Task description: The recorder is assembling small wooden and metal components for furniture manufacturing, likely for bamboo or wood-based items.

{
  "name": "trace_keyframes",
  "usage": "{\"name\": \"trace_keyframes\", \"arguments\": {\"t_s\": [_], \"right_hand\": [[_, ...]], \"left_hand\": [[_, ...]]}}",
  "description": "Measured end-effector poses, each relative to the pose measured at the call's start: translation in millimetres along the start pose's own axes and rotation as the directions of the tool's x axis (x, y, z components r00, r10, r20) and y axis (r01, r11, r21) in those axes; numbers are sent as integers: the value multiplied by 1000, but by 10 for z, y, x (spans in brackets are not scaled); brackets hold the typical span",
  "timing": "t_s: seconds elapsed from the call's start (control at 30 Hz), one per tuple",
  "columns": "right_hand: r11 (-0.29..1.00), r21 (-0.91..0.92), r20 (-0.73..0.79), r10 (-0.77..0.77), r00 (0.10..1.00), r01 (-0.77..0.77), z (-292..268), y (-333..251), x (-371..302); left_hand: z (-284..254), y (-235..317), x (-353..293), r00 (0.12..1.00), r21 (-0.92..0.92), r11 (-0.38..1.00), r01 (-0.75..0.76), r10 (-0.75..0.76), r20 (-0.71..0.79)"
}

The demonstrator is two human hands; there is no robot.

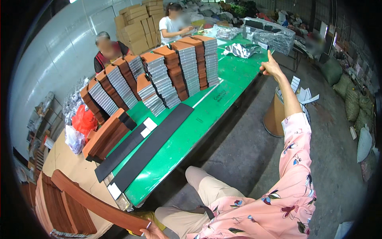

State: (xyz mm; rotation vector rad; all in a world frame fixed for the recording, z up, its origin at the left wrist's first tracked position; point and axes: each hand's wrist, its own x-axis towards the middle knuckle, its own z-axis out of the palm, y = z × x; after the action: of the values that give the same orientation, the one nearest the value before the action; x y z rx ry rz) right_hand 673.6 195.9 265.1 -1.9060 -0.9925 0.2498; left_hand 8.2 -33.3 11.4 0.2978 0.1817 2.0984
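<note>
My left hand (154,231), at the lower edge, grips the near end of a long, curved brown strip (99,203). A thin white stick (149,225) shows at its fingers. My right arm reaches far out over the table's right edge. Its hand (272,68) has the index finger stretched out and the other fingers curled; something small and dark shows beside them, too unclear to name. Near that fingertip is a small white and blue tag (263,46); whether they touch I cannot tell. More curved brown strips (59,207) are stacked at lower left.
Tall stacks of brown and silver-edged pieces (175,71) stand on the green table (199,123). Long black strips (153,145) with white cards lie nearer. Two people (169,30) (107,51) are behind the stacks. A brown bin (274,115) holding white scraps stands right of the table.
</note>
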Motion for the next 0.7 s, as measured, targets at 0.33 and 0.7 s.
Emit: {"name": "trace_keyframes", "arguments": {"t_s": [0.33, 0.7], "right_hand": [[999, -40, 26, 31, 999, -30, -60, 156, 23], [986, 89, 92, -152, 984, 144, 832, 399, 427]], "left_hand": [[156, -97, -188, 997, 69, 995, 65, -62, -55], [-115, 418, -433, 992, 131, 989, -68, 81, -96]]}}
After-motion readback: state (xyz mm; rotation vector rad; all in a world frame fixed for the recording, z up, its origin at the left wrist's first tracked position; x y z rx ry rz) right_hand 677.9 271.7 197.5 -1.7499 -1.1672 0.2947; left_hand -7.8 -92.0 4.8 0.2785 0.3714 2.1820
